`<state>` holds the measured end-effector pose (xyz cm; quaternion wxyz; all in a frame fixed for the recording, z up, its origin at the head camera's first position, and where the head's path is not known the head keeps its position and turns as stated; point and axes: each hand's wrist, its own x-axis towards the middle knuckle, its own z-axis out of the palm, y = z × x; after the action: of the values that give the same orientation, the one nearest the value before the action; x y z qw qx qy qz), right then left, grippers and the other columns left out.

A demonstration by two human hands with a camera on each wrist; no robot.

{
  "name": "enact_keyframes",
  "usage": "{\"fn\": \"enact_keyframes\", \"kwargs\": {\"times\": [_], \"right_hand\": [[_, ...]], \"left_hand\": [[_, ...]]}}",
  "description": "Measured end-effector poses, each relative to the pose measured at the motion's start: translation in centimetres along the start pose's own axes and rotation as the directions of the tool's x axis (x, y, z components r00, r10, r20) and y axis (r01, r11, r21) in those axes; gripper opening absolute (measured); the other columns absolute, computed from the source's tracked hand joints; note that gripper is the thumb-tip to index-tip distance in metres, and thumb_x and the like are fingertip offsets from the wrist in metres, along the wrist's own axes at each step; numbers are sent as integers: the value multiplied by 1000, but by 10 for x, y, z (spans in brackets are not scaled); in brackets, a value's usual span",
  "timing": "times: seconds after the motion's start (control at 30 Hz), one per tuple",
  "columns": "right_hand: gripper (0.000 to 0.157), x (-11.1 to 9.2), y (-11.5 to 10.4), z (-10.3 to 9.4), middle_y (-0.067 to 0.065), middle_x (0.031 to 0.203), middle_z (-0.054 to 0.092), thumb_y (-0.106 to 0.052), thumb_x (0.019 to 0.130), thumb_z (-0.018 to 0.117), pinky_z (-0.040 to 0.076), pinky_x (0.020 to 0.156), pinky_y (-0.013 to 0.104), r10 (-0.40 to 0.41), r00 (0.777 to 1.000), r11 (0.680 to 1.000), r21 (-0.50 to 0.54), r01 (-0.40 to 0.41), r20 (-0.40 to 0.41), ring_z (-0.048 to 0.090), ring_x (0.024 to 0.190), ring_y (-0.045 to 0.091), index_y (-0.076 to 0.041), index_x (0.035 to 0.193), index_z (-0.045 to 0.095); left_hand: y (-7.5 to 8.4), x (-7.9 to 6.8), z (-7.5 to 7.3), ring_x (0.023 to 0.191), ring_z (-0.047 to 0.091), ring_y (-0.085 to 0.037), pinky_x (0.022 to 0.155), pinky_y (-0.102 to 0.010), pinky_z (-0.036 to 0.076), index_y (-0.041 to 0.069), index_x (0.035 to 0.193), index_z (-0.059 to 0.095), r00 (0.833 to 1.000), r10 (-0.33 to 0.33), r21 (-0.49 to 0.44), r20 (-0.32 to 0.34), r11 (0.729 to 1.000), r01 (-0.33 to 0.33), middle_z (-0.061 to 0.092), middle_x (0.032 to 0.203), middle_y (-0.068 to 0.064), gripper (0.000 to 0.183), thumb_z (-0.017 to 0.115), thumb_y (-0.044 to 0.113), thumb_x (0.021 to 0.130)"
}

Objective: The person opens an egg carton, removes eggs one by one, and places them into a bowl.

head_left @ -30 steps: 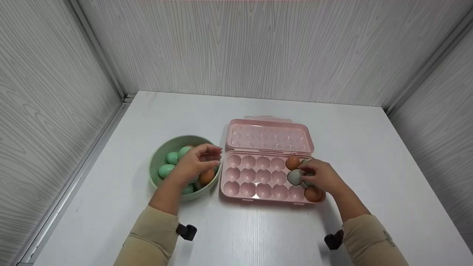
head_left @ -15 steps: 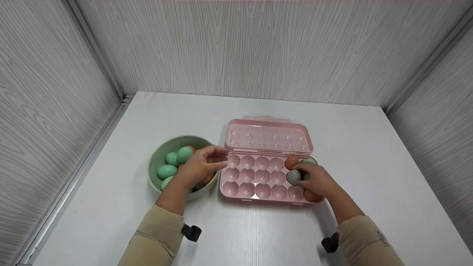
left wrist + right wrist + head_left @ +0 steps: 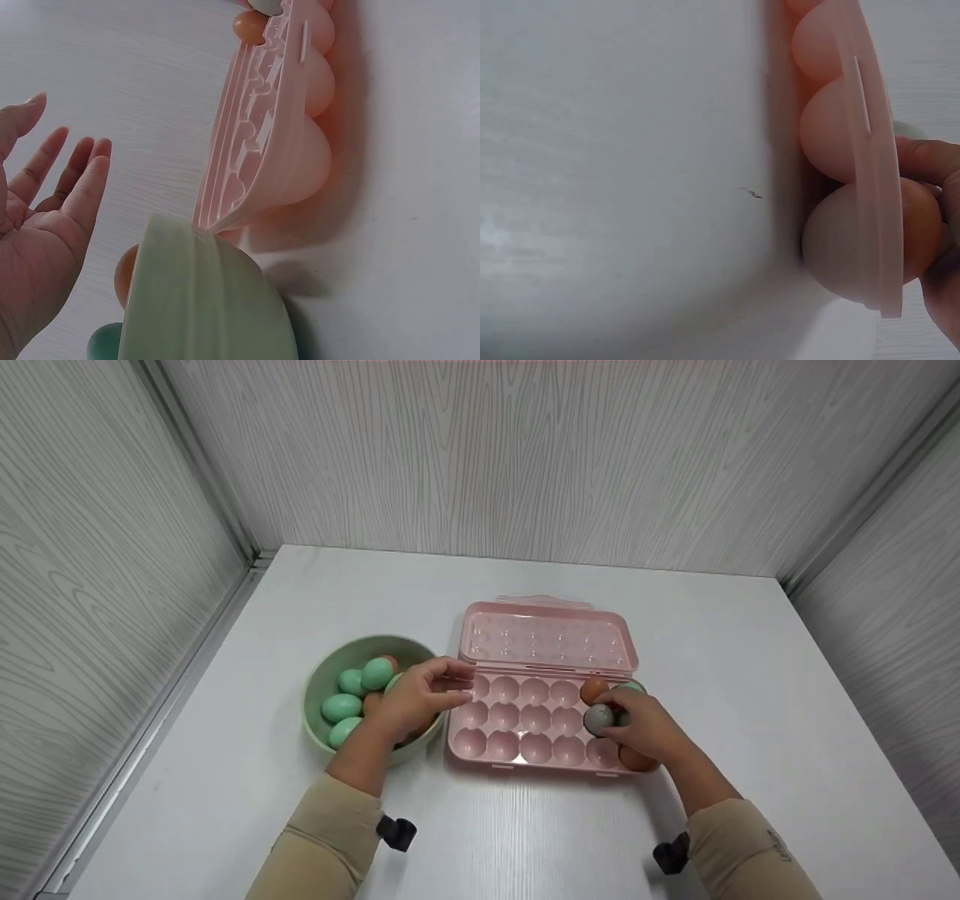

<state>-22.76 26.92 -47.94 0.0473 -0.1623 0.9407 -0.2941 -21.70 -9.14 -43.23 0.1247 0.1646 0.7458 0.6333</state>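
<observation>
In the head view my right hand (image 3: pixel 646 726) is over the right end of a pink plastic egg box (image 3: pixel 535 717). Its thumb and fingers pinch a pale grey egg (image 3: pixel 598 720), which sits in or just above a hollow of the middle row. Brown eggs lie close by, one (image 3: pixel 593 690) behind the hand and one (image 3: pixel 636 759) in the front right corner. A green egg (image 3: pixel 631 687) shows partly past the knuckles. My left hand (image 3: pixel 417 699) hovers above the green bowl's right rim, fingers extended, nothing held; the left wrist view shows its palm (image 3: pixel 37 255) bare.
The light green bowl (image 3: pixel 313 716) holds several green and brown eggs, partly hidden by my left arm. The box's lid (image 3: pixel 547 636) lies folded back behind the tray. White table (image 3: pixel 480 832) surrounds both, with grey wood-grain panels (image 3: pixel 480 457) at the back and sides.
My left hand has drifted right, from over the bowl to its rim beside the box. The right hand shifted slightly left and closer round the grey egg, which stays nearly in place.
</observation>
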Motion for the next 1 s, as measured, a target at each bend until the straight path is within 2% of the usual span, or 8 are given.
{"fn": "enact_keyframes", "kwargs": {"times": [0.13,0.3,0.47,0.63,0.7,0.87,1.0], "right_hand": [[41,2,-4,-8,2,111,57,-16,74,76,45,87,43,-7,1000,998,70,8,-9,54,102,21,-15,112,60],[43,5,-20,-21,3,112,56,-7,75,73,48,86,41,-6,1000,981,193,5,4,57,103,24,-10,115,58],[39,10,-40,-30,5,108,57,-5,76,73,49,86,35,-24,1000,974,227,24,-3,56,103,23,-9,112,58],[38,15,-62,-33,4,106,59,-11,75,75,50,85,34,-34,999,965,261,30,11,57,101,21,-11,110,58],[39,17,-70,-32,4,105,59,-13,75,76,50,85,35,-43,999,960,277,37,17,57,100,21,-12,110,58],[39,22,-89,-32,3,105,59,-13,74,76,49,86,38,-56,998,949,312,48,19,57,100,20,-13,109,59],[37,25,-104,-32,1,103,60,-12,74,76,49,86,36,-71,997,951,303,62,19,57,99,19,-14,107,60]], "left_hand": [[1,1,2,109,56,-20,89,-29,47,7,117,57,1000,11,2,8,1000,-11,59,115,-5,39,70,18,81],[1,2,5,110,55,-22,88,-30,47,8,115,58,999,31,-15,24,999,-31,58,115,-7,37,70,17,81],[1,7,13,110,54,-25,88,-30,47,3,115,57,998,46,-39,44,998,-45,57,115,-14,36,68,12,82],[2,11,23,110,53,-27,88,-30,47,1,117,56,997,40,-26,61,999,-38,57,115,-13,38,68,7,81],[6,12,27,112,52,-29,88,-30,48,1,118,55,997,28,-26,76,999,-27,57,116,-13,39,67,8,82],[27,6,37,115,49,-34,88,-30,48,-1,120,52,995,9,-39,101,999,-5,55,118,-16,41,66,7,83],[35,6,44,114,50,-35,88,-30,47,-4,121,51,996,37,-40,87,999,-33,54,118,-19,43,66,6,82]]}}
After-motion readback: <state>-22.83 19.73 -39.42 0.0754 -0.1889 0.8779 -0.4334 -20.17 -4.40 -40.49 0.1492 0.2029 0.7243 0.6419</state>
